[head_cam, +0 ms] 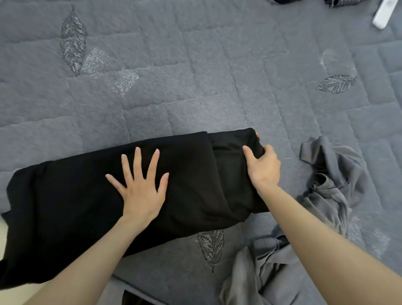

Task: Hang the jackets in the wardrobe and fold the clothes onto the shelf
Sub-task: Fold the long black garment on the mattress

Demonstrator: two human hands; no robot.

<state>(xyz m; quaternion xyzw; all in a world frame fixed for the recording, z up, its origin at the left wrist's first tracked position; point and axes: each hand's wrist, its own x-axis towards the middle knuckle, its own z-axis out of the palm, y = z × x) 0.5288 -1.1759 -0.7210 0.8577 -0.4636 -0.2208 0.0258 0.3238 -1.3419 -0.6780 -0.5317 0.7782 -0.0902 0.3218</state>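
A black garment point(71, 209) lies folded into a long band across the near part of a grey quilted bed cover point(195, 76). My left hand point(141, 187) rests flat on its middle, fingers spread, holding nothing. My right hand point(264, 165) grips the garment's right end, thumb on top and fingers curled over the edge. A small red and yellow tag shows at that far right corner. The garment's left end hangs over the bed's edge.
A crumpled grey garment point(326, 196) lies to the right of my right arm and trails toward the near edge. A white oblong object point(382, 15) lies at the far right. Dark clothing shows at the top edge point(335, 2).
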